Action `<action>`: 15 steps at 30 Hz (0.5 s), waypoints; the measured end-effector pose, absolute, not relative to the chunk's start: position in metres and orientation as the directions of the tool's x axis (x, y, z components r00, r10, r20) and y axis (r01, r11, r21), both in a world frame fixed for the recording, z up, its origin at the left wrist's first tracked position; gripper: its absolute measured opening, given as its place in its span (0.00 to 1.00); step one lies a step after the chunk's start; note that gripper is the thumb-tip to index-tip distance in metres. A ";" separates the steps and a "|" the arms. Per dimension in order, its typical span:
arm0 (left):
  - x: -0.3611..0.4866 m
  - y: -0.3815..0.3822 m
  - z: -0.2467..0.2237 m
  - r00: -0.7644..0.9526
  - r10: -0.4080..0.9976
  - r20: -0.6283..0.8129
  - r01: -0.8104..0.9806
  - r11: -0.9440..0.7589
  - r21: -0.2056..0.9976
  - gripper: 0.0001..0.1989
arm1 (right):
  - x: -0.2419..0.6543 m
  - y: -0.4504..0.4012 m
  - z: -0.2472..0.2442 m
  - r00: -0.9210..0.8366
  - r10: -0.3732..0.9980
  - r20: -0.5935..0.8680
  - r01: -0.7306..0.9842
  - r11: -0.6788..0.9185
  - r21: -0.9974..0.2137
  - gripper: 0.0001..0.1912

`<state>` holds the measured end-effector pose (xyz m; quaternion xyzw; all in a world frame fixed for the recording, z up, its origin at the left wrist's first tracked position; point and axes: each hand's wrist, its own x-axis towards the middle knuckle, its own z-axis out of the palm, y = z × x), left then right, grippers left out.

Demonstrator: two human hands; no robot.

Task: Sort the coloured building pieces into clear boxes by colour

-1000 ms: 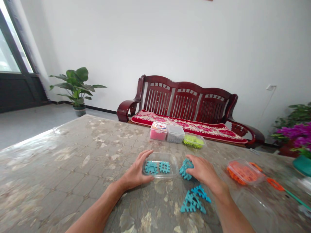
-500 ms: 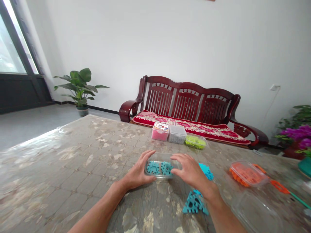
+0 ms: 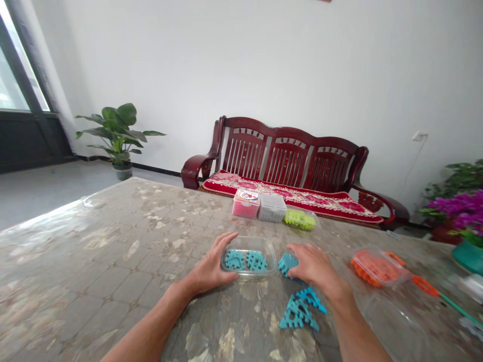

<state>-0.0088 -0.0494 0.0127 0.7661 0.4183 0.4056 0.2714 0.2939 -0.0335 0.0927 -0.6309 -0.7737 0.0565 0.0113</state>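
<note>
A clear plastic container (image 3: 249,241) stands on the table in front of me, with teal toothed plastic puzzle pieces (image 3: 256,261) in it. My left hand (image 3: 213,264) grips its left end, thumb at the near side and fingers at the far side. To the right of the container, my right hand (image 3: 315,266) hovers over a blue toothed piece (image 3: 287,264). Its thumb and fingers are spread around the piece, part of which the hand hides. Nearer to me lie a teal triangular toothed piece (image 3: 296,314) and a blue one (image 3: 312,298), close together.
Boxes with pink (image 3: 246,205), grey (image 3: 272,208) and yellow-green pieces (image 3: 300,219) line the table's far side. On the right are a container of orange pieces (image 3: 377,266), a clear lid-like tray (image 3: 394,327) and a green stick (image 3: 458,309). A wooden bench (image 3: 287,156) stands beyond.
My right hand has let go of the container's right end and moved right, over the blue piece. My left hand stays on the container. The view has shifted slightly.
</note>
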 end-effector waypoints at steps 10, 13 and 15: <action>-0.009 -0.050 0.012 0.326 0.857 0.398 0.419 -0.509 0.752 0.45 | 0.287 -0.032 0.084 -0.167 0.983 -0.078 0.982 0.172 0.072 0.30; -0.008 -0.050 0.012 0.317 0.861 0.398 0.424 -0.504 0.753 0.46 | 0.290 -0.034 0.089 -0.161 0.987 -0.019 0.985 0.162 0.055 0.29; -0.008 -0.050 0.011 0.310 0.864 0.396 0.426 -0.499 0.755 0.46 | 0.291 -0.035 0.094 -0.172 0.981 0.088 0.985 0.173 0.000 0.28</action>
